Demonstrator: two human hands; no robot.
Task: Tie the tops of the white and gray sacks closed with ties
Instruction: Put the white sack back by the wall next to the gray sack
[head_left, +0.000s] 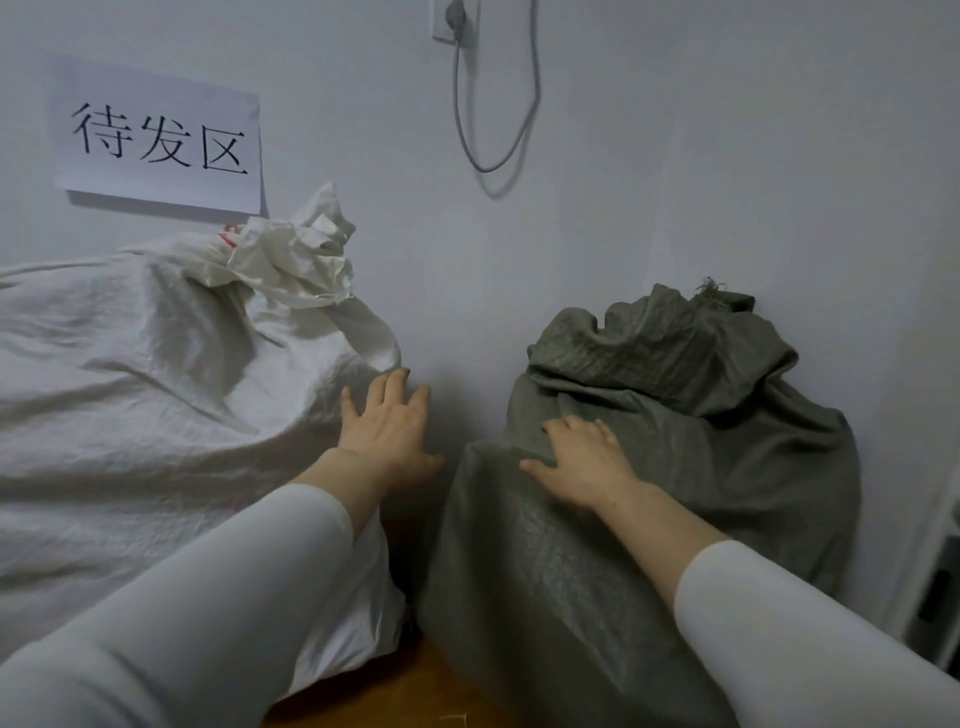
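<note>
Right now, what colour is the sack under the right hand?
Dull gray-green woven sack, seen in the head view, under the right hand.

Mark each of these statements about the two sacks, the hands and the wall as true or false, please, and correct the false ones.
1. The right hand lies flat on the gray sack. True.
2. The left hand grips a tie. False: it is open, at the edge of the white sack, and no tie shows.
3. A paper sign hangs on the wall above the white sack. True.
4. The gray sack stands left of the white one. False: it stands to the right.
5. A cable hangs from a wall socket. True.
</note>
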